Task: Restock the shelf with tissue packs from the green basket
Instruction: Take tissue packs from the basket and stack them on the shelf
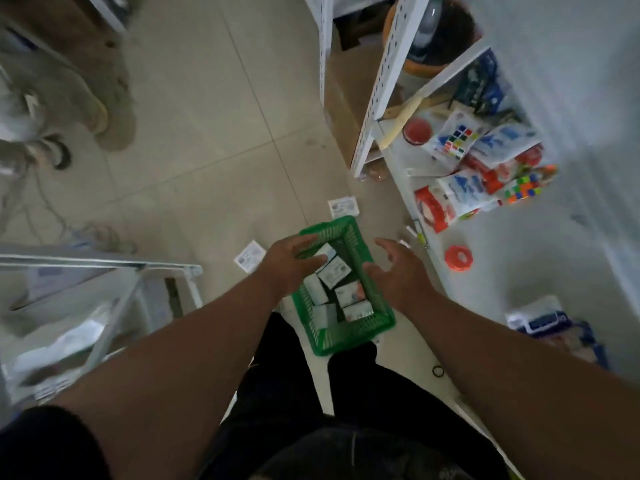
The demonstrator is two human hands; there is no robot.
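A green plastic basket [360, 332] stands on the tiled floor in front of my legs, with several white tissue packs [349, 293] lying loose inside. My left hand [289, 263] hovers over the basket's far left corner, fingers spread and reaching over the top packs; I cannot tell whether it touches them. My right hand [398, 271] is open beside the basket's right rim, fingers apart, holding nothing. The white shelf [485, 271] runs along the right, its near stretch bare.
On the shelf lie puzzle cubes [457, 140], blue-and-white bags [465, 192], a red packet [433, 209] and an orange tape roll [459, 258]. Two tissue packs [343, 206] lie on the floor beyond the basket. A white metal rack [104, 271] stands left. Another person's feet [100, 119] are far left.
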